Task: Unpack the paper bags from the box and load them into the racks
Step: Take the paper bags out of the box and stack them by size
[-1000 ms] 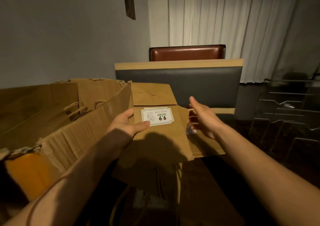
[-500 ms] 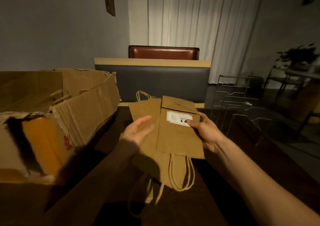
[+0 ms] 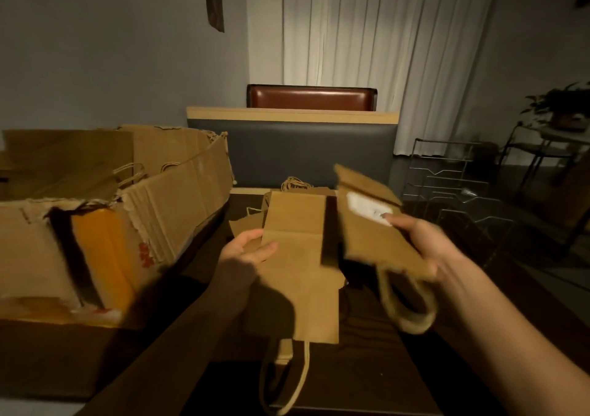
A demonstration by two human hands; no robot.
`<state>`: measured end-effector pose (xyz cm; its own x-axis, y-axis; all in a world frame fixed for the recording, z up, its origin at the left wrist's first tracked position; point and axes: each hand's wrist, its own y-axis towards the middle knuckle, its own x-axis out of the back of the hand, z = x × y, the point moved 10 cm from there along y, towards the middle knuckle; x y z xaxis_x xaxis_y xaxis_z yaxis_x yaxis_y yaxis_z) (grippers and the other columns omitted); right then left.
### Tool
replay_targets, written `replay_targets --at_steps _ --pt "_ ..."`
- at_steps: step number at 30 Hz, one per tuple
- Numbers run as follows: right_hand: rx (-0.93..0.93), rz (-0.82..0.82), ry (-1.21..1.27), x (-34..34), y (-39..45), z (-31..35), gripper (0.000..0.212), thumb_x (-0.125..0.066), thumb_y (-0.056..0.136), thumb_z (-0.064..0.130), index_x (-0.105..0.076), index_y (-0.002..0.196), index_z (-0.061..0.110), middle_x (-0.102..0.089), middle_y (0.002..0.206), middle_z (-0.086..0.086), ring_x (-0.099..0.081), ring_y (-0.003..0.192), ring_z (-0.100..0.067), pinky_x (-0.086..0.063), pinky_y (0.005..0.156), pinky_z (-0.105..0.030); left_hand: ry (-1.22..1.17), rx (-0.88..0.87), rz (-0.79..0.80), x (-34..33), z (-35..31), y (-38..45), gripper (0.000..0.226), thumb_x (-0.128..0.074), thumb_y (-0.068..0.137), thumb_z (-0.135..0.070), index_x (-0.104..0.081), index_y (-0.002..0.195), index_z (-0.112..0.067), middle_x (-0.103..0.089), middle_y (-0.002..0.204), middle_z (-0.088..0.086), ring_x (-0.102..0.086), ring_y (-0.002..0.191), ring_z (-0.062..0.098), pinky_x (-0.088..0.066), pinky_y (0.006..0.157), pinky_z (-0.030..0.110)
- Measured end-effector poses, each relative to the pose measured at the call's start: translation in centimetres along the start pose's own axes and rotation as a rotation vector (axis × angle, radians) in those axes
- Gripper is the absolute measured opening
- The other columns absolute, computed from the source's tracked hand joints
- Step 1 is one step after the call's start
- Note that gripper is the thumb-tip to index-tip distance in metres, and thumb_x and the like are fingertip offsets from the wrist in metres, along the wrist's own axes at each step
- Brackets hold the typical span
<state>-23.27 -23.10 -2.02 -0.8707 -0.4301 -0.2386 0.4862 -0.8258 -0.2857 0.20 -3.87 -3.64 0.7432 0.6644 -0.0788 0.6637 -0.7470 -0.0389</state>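
My left hand grips a stack of flat brown paper bags by its left edge, twine handles hanging below. My right hand holds a single labelled paper bag, tilted and lifted off to the right of the stack, its handle loop dangling under it; this bag is blurred. The open, torn cardboard box sits at the left with more bag handles showing inside. The wire racks stand at the right, beyond my right hand.
A dark table lies under the bags. Behind it are a grey padded bench back and a brown leather chair. White curtains hang at the back. A small side table with a plant is at the far right.
The bags came out of the box and over the table. My right hand has pulled the labelled bag off the stack and swung it right; the left hand keeps the remaining stack.
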Motion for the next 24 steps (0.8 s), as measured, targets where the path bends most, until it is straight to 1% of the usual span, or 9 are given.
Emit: replay_targets --at_steps 2,5,10,13,16,18,21,23,24 --pt "-0.04 0.064 -0.133 -2.2 -0.2 -1.9 0.028 -0.061 0.093 0.011 -0.065 0.121 0.006 -0.074 0.101 -0.019 -0.072 0.083 -0.031 -0.061 0.063 -0.038 0.001 -0.018 0.013 -1.2 0.0 -0.1 0.02 -0.071 0.089 -0.012 -0.066 0.104 -0.024 -0.071 0.111 0.007 -0.07 0.096 0.022 -0.057 0.075 0.033" --pt "-0.042 0.064 -0.171 -3.0 -0.3 -2.9 0.027 -0.064 0.092 0.009 -0.067 0.118 0.006 -0.076 0.101 -0.015 -0.074 0.087 -0.026 -0.059 0.07 -0.036 0.083 -0.074 0.073 -3.3 -0.3 -0.2 0.02 -0.062 0.096 -0.023 -0.065 0.114 -0.028 -0.067 0.122 0.003 -0.064 0.114 0.024 -0.05 0.1 0.048" --pt "0.219 -0.051 -0.002 0.3 -1.2 3.5 0.023 -0.056 0.096 0.003 -0.065 0.115 0.009 -0.072 0.108 -0.014 -0.072 0.084 -0.022 -0.058 0.059 -0.031 0.105 -0.022 0.09 -1.8 -0.3 0.8 0.039 -0.045 0.103 -0.011 -0.06 0.125 -0.04 -0.05 0.141 -0.007 -0.06 0.109 0.015 -0.051 0.084 0.032" --pt "0.392 -0.125 0.066 2.2 -2.4 8.8 0.026 -0.056 0.098 0.009 -0.064 0.121 0.017 -0.075 0.109 -0.006 -0.073 0.094 -0.023 -0.058 0.07 -0.038 0.127 0.109 0.077 -0.7 0.1 1.0 0.063 -0.053 0.097 -0.005 -0.037 0.148 -0.04 -0.044 0.139 0.005 -0.058 0.101 0.026 -0.05 0.07 0.037" --pt "0.392 -0.082 0.023 1.3 -2.9 11.3 0.019 -0.057 0.098 0.009 -0.064 0.112 0.019 -0.076 0.101 -0.005 -0.075 0.088 -0.02 -0.06 0.067 -0.037 0.053 0.161 0.113 -0.9 0.7 1.6 0.094 -0.067 0.086 -0.004 -0.015 0.155 -0.039 -0.044 0.141 0.003 -0.055 0.107 0.031 -0.051 0.079 0.047" --pt "0.32 -0.044 -0.078 -0.5 -1.9 10.0 0.019 -0.055 0.097 0.005 -0.065 0.109 0.016 -0.074 0.099 -0.009 -0.073 0.084 -0.021 -0.061 0.065 -0.037 0.02 0.171 0.146 -1.6 1.0 1.7 0.092 -0.073 0.075 -0.007 -0.029 0.151 -0.033 -0.053 0.137 0.009 -0.058 0.114 0.033 -0.051 0.093 0.056" --pt "0.278 -0.017 -0.225 -2.8 0.3 6.0 0.02 -0.057 0.094 -0.002 -0.067 0.108 0.008 -0.072 0.106 -0.017 -0.071 0.085 -0.027 -0.061 0.077 -0.04 -0.051 0.116 0.121 -2.7 0.8 1.7 0.063 -0.079 0.079 -0.019 -0.054 0.136 -0.02 -0.065 0.116 0.001 -0.067 0.103 0.01 -0.053 0.093 0.033" --pt "0.245 -0.004 -0.29 -3.9 0.9 3.7 0.018 -0.061 0.093 0.0 -0.069 0.109 0.007 -0.074 0.107 -0.016 -0.072 0.096 -0.03 -0.057 0.09 -0.045 -0.214 0.244 0.132 -3.8 2.1 1.7 0.084 -0.094 0.054 -0.039 -0.06 0.13 -0.023 -0.07 0.117 0.003 -0.068 0.106 0.019 -0.052 0.096 0.04" --pt "0.228 0.008 -0.294 -4.2 1.1 2.9 0.017 -0.062 0.094 0.002 -0.069 0.108 0.007 -0.075 0.104 -0.013 -0.073 0.097 -0.028 -0.057 0.09 -0.045 -0.216 0.258 0.178 -4.5 2.1 1.4 0.081 -0.093 0.054 -0.036 -0.062 0.127 -0.022 -0.071 0.116 0.006 -0.068 0.107 0.025 -0.053 0.095 0.045"
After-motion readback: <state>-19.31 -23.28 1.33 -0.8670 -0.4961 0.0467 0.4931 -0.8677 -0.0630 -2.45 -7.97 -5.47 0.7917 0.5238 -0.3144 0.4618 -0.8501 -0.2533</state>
